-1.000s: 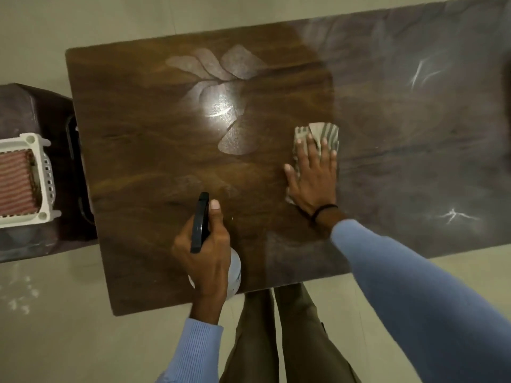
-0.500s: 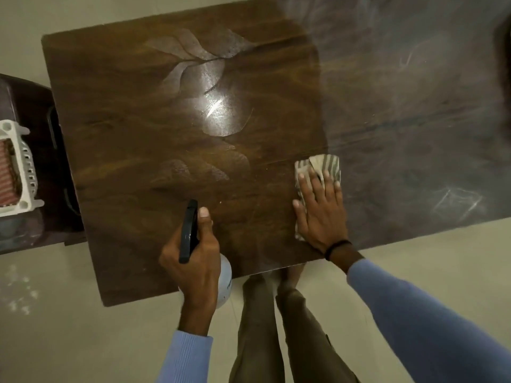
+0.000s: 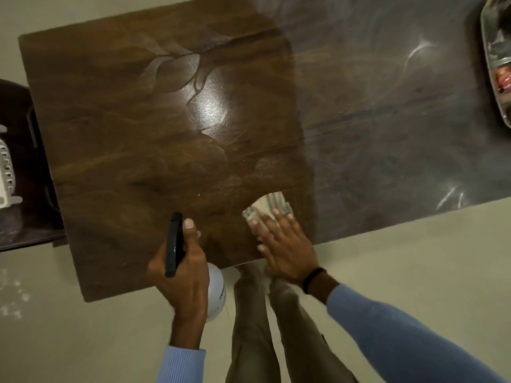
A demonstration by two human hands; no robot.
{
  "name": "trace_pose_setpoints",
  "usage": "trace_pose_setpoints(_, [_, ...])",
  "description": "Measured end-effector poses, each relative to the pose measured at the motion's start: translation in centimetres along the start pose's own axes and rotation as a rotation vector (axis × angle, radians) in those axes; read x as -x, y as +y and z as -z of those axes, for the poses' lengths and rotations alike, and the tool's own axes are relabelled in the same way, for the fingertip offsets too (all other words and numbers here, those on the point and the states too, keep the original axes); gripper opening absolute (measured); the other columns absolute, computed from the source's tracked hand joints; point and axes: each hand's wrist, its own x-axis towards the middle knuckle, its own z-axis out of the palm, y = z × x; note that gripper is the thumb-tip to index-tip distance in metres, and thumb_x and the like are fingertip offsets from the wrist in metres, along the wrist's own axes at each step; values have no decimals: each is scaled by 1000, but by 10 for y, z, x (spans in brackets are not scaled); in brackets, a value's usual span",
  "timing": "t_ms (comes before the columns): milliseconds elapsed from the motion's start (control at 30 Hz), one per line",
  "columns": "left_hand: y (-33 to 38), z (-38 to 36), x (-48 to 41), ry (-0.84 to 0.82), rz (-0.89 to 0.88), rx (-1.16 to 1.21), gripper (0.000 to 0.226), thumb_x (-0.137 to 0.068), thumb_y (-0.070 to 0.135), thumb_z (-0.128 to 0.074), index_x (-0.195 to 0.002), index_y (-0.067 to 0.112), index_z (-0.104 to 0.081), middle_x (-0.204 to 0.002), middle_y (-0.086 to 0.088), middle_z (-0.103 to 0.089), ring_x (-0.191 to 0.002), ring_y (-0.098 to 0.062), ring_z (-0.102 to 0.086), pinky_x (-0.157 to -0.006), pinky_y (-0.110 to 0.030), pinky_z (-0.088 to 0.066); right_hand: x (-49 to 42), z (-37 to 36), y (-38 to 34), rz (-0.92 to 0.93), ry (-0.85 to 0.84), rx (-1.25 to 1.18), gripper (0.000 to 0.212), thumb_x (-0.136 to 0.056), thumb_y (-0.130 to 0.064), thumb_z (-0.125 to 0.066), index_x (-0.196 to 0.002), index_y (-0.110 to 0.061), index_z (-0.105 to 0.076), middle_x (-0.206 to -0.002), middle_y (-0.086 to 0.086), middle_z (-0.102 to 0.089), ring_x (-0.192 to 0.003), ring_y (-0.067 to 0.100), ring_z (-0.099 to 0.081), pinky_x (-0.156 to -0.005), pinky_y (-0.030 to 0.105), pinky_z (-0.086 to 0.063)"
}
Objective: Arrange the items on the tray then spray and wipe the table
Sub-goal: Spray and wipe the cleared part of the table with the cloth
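At the near edge your flat right hand (image 3: 287,252) wipes, left hand (image 3: 182,280) grips the bottle (image 3: 217,293); sweep the cloth (image 3: 272,202) rightward next.

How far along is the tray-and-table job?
Done, apparently: items sit in the tray at far right. In hand: the right hand presses the cloth on the table near its front edge; the left hand grips the spray bottle. Left: likely the hazier grey right half.

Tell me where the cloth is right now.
Head view: the striped cloth lies on the table by its near edge, flat under the right hand, just right of the spray bottle that the left hand grips.
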Motion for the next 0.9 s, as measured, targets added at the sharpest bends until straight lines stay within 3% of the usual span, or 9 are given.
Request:
trace_pose_setpoints(100, [3, -4, 8, -13, 23, 19, 45, -91, 54, -61, -82, 11, -73, -69, 11, -66, -63, -4, -66, -58, -5, -45, -20, 27, 40, -128, 33, 1, 62, -103, -41, -32, -160, -25, -14, -166, 5, -24, -154, 31, -16, -122, 55, -19])
trace_pose_setpoints(200, [12, -15, 17, -38, 11, 32, 19, -93, 43, -65, -76, 34, -65, -67, 13, -65, -61, -4, -65, -59, -6, -46, -59, 35, 25, -285, 123, -47, 61, -104, -42, -31, -160, -21, -19, -167, 5, -20, -154, 32, -12, -124, 53, -10])
trace_pose_setpoints(267, [17, -24, 23, -52, -6, 46, 21, -92, 44, -65, -74, 33, -64, -65, 12, -64, -60, -5, -65, -58, -7, -46, -76, 28, 0, -336, 158, -83, 63, -104, -42, -35, -160, -21, -17, -167, 6, -17, -155, 32, -8, -125, 52, -4])
trace_pose_setpoints(367, [28, -37, 33, -76, -54, 37, 31, -91, 47, -64, -72, 21, -66, -61, 10, -62, -59, -17, -64, -52, -13, -45, -56, 10, -25, -145, 102, -98, 64, -104, -41, -39, -161, -22, -15, -167, 5, -16, -155, 31, -7, -124, 53, -10])
trace_pose_setpoints(467, [41, -45, 40, -112, -66, 54, 29, -92, 41, -67, -70, 22, -65, -59, 6, -62, -61, -23, -63, -51, -17, -46, -9, 3, 2, -31, 47, -47, 62, -104, -38, -40, -161, -25, -17, -167, 3, -20, -155, 28, -11, -124, 52, -16])
trace_pose_setpoints(567, [47, -51, 44, -143, -69, 55, 26, -91, 43, -68, -70, 29, -65, -60, 2, -66, -58, -22, -64, -53, -28, -51, 22, 18, 57, -144, 75, -23, 64, -104, -33, -35, -161, -26, -8, -166, 0, -10, -155, 29, -13, -123, 53, -18])
trace_pose_setpoints(667, [51, -59, 46, -159, -66, 60, 22, -89, 45, -69, -70, 37, -62, -62, 9, -65, -58, -21, -66, -54, -31, -54, 2, 47, 104, -326, 134, -80, 60, -103, -30, -31, -161, -25, -13, -167, 3, -18, -154, 31, -15, -125, 52, -13])
trace_pose_setpoints(800, [54, -72, 54, -166, -78, 57, 17, -88, 41, -68, -73, 36, -63, -62, 9, -66, -58, -18, -67, -54, -32, -56, -65, 61, 100, -471, 199, -121, 62, -101, -27, -33, -160, -18, -18, -167, 7, -19, -154, 33, -10, -125, 52, -7])
trace_pose_setpoints(900, [58, -84, 59, -198, -65, 60, 20, -88, 39, -68, -74, 25, -68, -62, 1, -68, -55, -19, -66, -53, -37, -56, -64, 58, 90, -425, 202, -116, 65, -98, -26, -37, -160, -19, -18, -167, 6, -19, -155, 31, -10, -125, 53, -9])
